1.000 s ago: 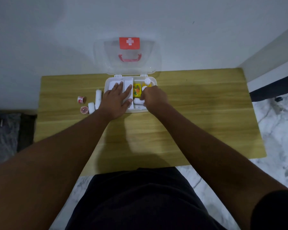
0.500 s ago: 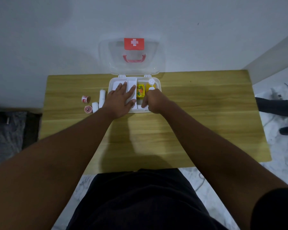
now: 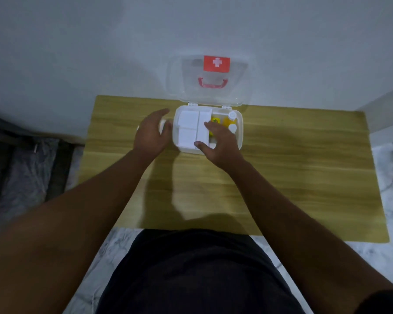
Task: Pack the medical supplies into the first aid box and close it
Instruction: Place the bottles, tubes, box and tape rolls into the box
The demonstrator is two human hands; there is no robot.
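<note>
Standing open at the far edge of the wooden table, the first aid box is lying under the right hand, fingers spread and empty over its white packets, while the left hand is hovering open just beside it.

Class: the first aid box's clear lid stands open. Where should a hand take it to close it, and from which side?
Take the lid by its free top edge, reaching from above and behind; it is hinged at the box's rear rim, so it swings forward and down.
</note>
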